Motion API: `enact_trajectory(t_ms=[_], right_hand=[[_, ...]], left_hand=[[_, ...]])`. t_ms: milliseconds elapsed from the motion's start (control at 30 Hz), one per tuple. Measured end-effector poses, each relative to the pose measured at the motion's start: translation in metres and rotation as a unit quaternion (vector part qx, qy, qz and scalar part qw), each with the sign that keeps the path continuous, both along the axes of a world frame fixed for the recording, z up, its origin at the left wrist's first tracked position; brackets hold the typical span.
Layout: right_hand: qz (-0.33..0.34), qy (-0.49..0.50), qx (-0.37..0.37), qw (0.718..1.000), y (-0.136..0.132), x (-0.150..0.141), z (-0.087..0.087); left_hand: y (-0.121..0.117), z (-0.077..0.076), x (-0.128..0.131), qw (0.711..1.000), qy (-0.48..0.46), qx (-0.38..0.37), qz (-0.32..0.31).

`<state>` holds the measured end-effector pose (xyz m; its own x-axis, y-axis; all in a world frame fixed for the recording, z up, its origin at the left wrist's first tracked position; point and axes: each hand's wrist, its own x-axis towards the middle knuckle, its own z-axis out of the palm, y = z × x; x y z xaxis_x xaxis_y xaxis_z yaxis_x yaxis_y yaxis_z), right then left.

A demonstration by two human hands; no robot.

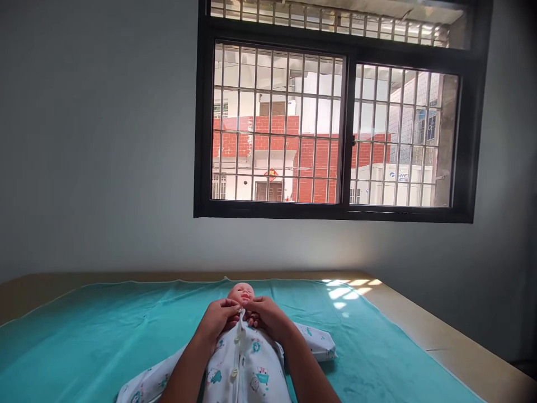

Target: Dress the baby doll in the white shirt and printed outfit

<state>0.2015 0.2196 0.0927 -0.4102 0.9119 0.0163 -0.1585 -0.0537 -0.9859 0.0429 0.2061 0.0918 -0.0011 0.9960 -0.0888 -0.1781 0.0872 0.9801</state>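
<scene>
A baby doll (240,293) lies on its back on a teal sheet (104,330), head toward the wall. It wears a white printed romper (247,364) with a row of white snaps down the front. My left hand (218,317) and my right hand (266,314) both rest at the doll's neck. Their fingers are curled and pinched on the two sides of the romper's collar, just under the chin. Both forearms reach in from the bottom edge, covering part of the doll's torso. The doll's sleeves spread out to either side.
The teal sheet covers a wide wooden platform (423,330) against a grey wall. A large barred window (335,123) sits above, showing brick buildings outside. A patch of sunlight (346,288) falls on the sheet's far right corner.
</scene>
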Motion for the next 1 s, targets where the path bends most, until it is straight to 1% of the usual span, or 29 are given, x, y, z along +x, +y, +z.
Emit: enact_trajectory(t_ms=[133,400,567,667,800,1000], right_hand=[[0.004,0.001,-0.001,1.000,0.002,-0.001,-0.002],[0.017,0.016,-0.015,1.000,-0.001,0.002,-0.001],[0.014,0.002,-0.020,1.000,0.001,0.003,-0.002],[0.007,-0.011,-0.015,1.000,0.002,0.003,-0.002],[0.005,-0.022,-0.007,1.000,0.000,0.004,0.000],[0.019,-0.045,0.012,0.999,-0.005,0.005,0.004]], left_hand=[[-0.002,0.002,-0.002,1.000,-0.004,0.003,-0.007],[-0.010,0.010,0.001,1.000,0.014,0.010,0.005],[-0.016,0.017,0.002,1.000,0.021,0.005,0.003],[-0.017,0.020,0.002,1.000,0.028,-0.002,0.012],[-0.016,0.020,0.004,0.999,0.040,-0.005,0.017],[-0.015,0.017,0.002,0.999,0.048,0.017,-0.007]])
